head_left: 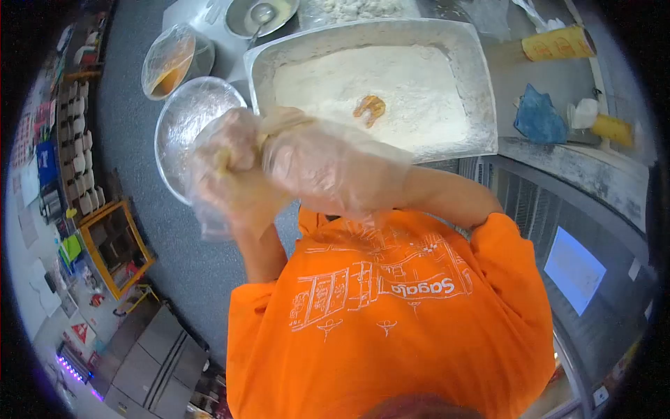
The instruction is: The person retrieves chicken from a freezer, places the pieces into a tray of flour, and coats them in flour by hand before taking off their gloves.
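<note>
Both my hands wear loose clear plastic gloves and meet over the right rim of the steel bowl [166, 133]. My left hand [234, 150] is closed, with yellowish smears on its glove. Against it my right hand [300, 157] is also closed, its fingers partly hidden by the crumpled plastic. Whatever lies between them is hidden; a pale yellowish patch shows at the right hand's fingers. Beyond the hands, a large metal tray [488, 105] holds a bed of white flour [314, 87]. An orange, batter-coated piece of food [370, 108] lies on the flour.
A plastic-covered tub with orange liquid [171, 73] stands at upper left. Behind are a bowl with a ladle [263, 14] and a tray of pale floury pieces [356, 8]. At right are a blue plastic bag [541, 119] and a yellow cylindrical container [558, 45].
</note>
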`<action>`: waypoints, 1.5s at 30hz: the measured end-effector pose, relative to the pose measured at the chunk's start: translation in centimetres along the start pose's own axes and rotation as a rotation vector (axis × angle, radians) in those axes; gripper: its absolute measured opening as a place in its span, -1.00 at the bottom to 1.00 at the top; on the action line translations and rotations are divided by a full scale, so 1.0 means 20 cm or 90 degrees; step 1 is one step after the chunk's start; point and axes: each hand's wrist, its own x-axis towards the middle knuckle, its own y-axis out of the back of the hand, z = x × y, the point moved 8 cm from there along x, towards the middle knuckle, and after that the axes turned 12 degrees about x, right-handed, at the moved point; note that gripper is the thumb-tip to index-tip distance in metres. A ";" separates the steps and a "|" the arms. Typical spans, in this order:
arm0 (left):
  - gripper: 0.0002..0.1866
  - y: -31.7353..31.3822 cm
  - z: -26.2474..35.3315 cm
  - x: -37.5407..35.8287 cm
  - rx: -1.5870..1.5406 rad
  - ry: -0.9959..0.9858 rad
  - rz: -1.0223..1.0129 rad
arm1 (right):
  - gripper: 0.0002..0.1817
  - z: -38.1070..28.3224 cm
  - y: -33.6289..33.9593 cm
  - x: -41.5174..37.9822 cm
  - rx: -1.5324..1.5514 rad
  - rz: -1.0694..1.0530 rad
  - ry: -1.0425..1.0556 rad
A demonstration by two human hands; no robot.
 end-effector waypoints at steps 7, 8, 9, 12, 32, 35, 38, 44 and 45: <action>-0.72 0.07 0.09 -0.11 0.088 -0.014 0.020 | -0.83 0.11 -0.22 0.04 -0.184 -0.299 -0.223; -0.72 0.08 0.10 -0.11 0.094 -0.016 0.022 | -0.83 0.11 -0.23 0.05 -0.204 -0.335 -0.247; -0.73 0.08 0.10 -0.11 0.097 -0.017 0.024 | -0.84 0.11 -0.23 0.06 -0.220 -0.375 -0.273; -0.73 0.09 0.10 -0.09 0.110 -0.025 0.025 | -0.86 0.09 -0.13 0.07 -0.124 -0.295 -0.239; -0.81 -0.06 0.05 -0.16 0.066 0.043 -0.032 | -0.78 0.01 0.07 -0.09 -0.185 -0.105 -0.137; -0.81 -0.07 0.06 -0.16 0.076 0.026 -0.030 | -0.81 0.05 -0.09 -0.08 -0.258 -0.315 -0.136; -0.82 -0.08 0.06 -0.17 0.079 0.019 -0.026 | -0.84 0.11 -0.13 -0.06 -0.281 -0.366 -0.229; -0.82 -0.11 0.07 -0.19 0.093 0.011 -0.020 | -0.90 0.14 -0.06 -0.07 -0.333 -0.446 -0.303; -0.82 -0.11 0.07 -0.19 0.092 0.007 -0.015 | -0.90 0.15 -0.06 -0.08 -0.326 -0.451 -0.299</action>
